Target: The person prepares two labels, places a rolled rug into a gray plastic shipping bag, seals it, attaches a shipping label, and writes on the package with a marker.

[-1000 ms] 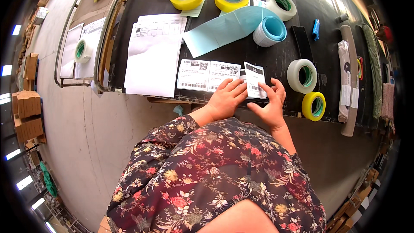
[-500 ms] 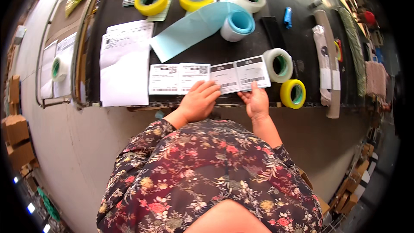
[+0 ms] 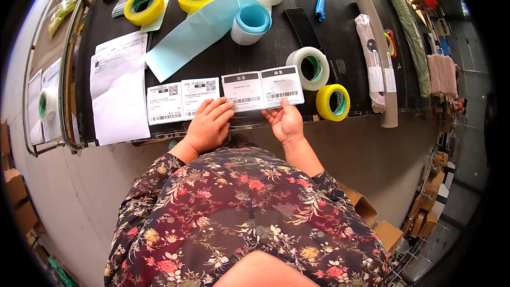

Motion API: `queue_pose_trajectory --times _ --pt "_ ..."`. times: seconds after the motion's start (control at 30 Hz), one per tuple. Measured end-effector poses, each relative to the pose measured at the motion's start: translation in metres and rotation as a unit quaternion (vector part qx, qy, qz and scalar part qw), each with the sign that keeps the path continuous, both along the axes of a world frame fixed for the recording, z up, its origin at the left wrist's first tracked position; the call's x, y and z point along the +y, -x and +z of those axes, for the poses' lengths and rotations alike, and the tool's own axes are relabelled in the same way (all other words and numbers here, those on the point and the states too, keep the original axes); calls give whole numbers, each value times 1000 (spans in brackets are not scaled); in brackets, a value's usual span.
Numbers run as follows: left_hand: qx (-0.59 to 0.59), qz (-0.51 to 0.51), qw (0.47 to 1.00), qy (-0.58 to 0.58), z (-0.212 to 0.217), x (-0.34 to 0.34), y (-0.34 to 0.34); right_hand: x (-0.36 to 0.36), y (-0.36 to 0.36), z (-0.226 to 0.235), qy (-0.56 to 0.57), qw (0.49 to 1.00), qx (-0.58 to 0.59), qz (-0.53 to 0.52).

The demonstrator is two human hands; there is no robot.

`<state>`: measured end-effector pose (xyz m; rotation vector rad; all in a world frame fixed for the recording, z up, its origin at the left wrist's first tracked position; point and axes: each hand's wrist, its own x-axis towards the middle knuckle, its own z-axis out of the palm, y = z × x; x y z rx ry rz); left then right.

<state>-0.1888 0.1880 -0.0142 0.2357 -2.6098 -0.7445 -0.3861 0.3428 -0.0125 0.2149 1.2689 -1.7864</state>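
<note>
A strip of two white shipping labels with dark header bands lies near the front edge of the black table. My right hand pinches its lower right part, thumb on top and fingers partly hidden beneath. My left hand lies flat, palm down, its fingertips at the left end of that strip. Beside it, to the left, is another pair of white labels with square codes and barcodes. Behind them, a roll of light blue backing paper trails a long loose tail to the left.
A stack of printed sheets lies left. Yellow tape rolls and clear tape rolls stand around the labels. A black flat object, a blue cutter and long wrapped rolls are to the right. A metal rail edges the left.
The whole scene has shifted left in the picture as the view turned. Both hands keep nearly the same places on the labels.
</note>
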Motion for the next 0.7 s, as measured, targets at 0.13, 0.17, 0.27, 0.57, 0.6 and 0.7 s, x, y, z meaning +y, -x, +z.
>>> queue_pose_trajectory --times 0.13,0.17,0.27,0.57,0.6,0.7 --pt "-1 0 1000 0 1 0 1 2 1 0 16 1000 -9 -1" --pt "-3 0 1000 0 1 0 1 2 1 -1 19 1000 -12 0" --pt "-3 2 1000 -1 2 0 2 3 2 -1 25 1000 -16 5" --pt "-5 4 1000 7 3 0 3 6 3 0 48 999 -24 7" --pt "-5 4 1000 7 3 0 2 5 3 1 45 999 -26 5" --pt "1 2 1000 1 2 -1 2 2 2 3 38 999 -29 0"
